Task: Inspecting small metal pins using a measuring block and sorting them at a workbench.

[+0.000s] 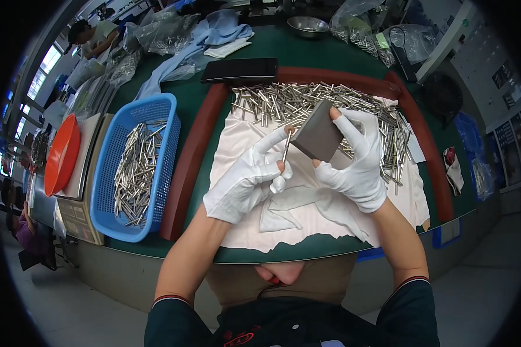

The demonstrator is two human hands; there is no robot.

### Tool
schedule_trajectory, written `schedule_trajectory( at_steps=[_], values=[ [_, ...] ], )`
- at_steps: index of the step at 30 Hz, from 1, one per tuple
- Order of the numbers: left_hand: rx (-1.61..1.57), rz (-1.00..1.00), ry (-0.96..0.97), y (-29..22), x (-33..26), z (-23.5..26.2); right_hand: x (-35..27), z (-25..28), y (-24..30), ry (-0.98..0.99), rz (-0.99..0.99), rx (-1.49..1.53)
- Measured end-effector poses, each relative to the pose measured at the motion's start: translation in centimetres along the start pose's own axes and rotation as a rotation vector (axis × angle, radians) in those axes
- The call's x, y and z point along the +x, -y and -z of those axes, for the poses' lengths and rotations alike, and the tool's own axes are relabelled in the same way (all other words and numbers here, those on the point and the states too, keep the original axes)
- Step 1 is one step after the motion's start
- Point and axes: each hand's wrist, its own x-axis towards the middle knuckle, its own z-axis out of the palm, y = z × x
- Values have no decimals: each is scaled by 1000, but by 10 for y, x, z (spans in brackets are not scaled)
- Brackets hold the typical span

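White gloves with bare fingertips cover both hands. Between thumb and forefinger, my left hand pinches a slim shiny metal pin, tilted nearly upright. My right hand grips a dark grey rectangular block by its edges, thumb below and fingers above. The pin is close to the block's left corner; whether they touch I cannot tell. Behind the block, a heap of similar metal pins spreads over a pale pink cloth. A crumpled white cloth lies below my hands.
Reddish-brown wooden rails frame the cloth. A blue plastic basket of pins stands left, beside a red tray. A black phone-like slab, a metal bowl and bagged parts lie at the back. A person sits far left.
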Motion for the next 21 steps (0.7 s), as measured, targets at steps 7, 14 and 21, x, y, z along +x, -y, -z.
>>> schedule_trajectory(
  at_steps=[7, 14, 21],
  values=[
    [43, -2, -23, 1, 0, 1, 1, 1, 4, 26, 6, -20],
    [22, -5, 4, 0, 1, -1, 3, 4, 5, 47, 20, -31],
    [108, 30, -24, 1, 1, 1, 1, 3, 4, 65, 49, -66]
  ],
)
